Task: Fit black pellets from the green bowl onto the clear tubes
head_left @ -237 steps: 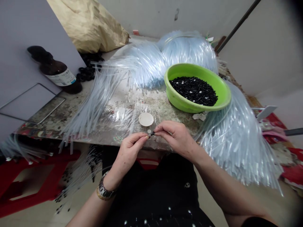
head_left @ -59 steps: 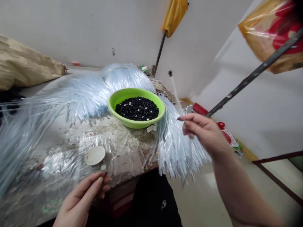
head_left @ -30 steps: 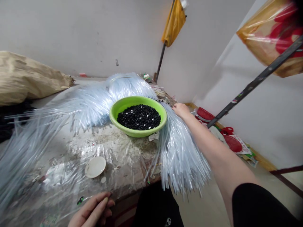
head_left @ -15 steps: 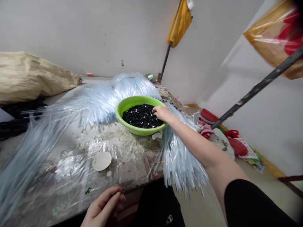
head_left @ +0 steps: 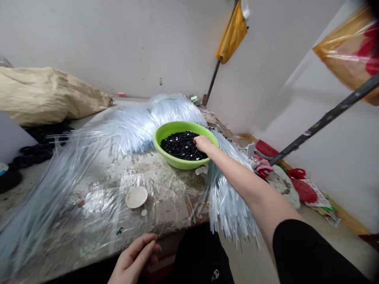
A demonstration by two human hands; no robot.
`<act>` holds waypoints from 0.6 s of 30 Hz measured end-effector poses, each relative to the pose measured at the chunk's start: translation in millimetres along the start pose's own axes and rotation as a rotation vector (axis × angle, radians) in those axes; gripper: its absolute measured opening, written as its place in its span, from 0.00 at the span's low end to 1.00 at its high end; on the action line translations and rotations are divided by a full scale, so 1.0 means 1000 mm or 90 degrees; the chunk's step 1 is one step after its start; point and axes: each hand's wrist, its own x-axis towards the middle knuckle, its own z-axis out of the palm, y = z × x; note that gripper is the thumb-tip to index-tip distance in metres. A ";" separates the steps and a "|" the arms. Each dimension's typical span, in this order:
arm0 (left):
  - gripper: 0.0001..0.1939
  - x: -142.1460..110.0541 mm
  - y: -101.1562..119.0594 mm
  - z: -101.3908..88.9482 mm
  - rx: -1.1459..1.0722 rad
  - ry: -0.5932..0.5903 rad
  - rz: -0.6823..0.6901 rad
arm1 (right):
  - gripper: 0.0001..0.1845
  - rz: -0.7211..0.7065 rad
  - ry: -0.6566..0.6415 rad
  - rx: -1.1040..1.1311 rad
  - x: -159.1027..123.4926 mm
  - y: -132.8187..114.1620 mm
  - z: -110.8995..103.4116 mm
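A green plastic bowl (head_left: pixel 184 163) stands on the table, filled with small black pieces (head_left: pixel 182 146) and a few white ones. My right hand (head_left: pixel 203 143) reaches into its right side, fingers bent down and closed among the black pieces; the fingertips are partly hidden. At the table's front edge my left hand (head_left: pixel 137 254) hovers with thumb and forefinger pinched together; what they hold, if anything, is too small to make out. A bundle of clear plastic tubes (head_left: pixel 227 201) lies under my right forearm, its ends hanging over the edge.
More clear tubes (head_left: pixel 127 126) are heaped behind and left of the bowl. A small white dish (head_left: pixel 136 197) sits on the plastic-covered table (head_left: pixel 166 189). A beige sack (head_left: pixel 50 94) lies at the back left. A dark pole (head_left: pixel 325 118) slants across the right side.
The view has shifted slightly left, so things appear further right. My right hand's fingers have gone a little deeper among the black pieces. The left hand keeps its pinch.
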 end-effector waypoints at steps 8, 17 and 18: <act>0.31 0.000 -0.008 0.004 -0.016 0.033 0.066 | 0.18 -0.014 0.008 -0.005 -0.001 0.004 0.001; 0.29 0.009 -0.015 -0.004 -0.002 -0.050 0.027 | 0.18 -0.008 -0.011 -0.015 -0.003 0.000 -0.004; 0.29 0.010 -0.015 -0.004 -0.001 -0.052 0.029 | 0.18 -0.004 -0.011 -0.016 -0.003 -0.001 -0.004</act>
